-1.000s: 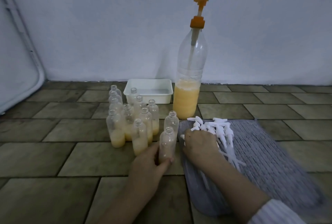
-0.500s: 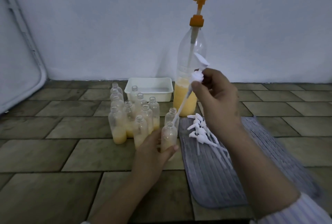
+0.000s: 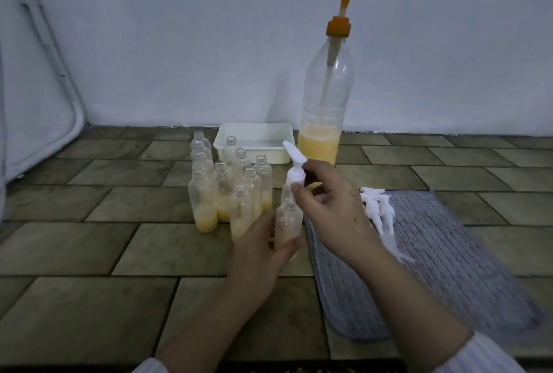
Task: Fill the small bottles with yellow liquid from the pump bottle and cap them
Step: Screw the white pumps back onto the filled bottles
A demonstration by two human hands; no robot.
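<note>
The pump bottle [image 3: 324,97], tall and clear with an orange pump head, is seen upright on the tiled floor [image 3: 89,241] near the wall, just right of a white tray [image 3: 254,139]; only its lower part is filled with yellow liquid, so it is judged top-light but easily tipped if struck high. To its right front a grey mat [image 3: 434,253] is spread, and a heap of white pump caps [image 3: 378,208] is laid on its near-left part. Left of the mat a tight cluster of small bottles [image 3: 227,190] is stood, all uncapped and partly filled. The front small bottle [image 3: 288,223] is gripped round its lower body by the left hand [image 3: 260,259], fingers and thumb curled about it. A white cap [image 3: 294,169] is pinched at its collar between thumb and fingertips of the right hand [image 3: 329,205], held just above that bottle's neck (whether its dip tube is already inside the neck cannot be told). The small bottles are judged light, thin-walled and squeezable, perhaps slick where wetted, so a low, gentle hold is advised, with the cap turned by its ribbed collar. Open floor is left toward the viewer and to the left; room is tight between the cluster, the mat edge and the pump bottle behind
</note>
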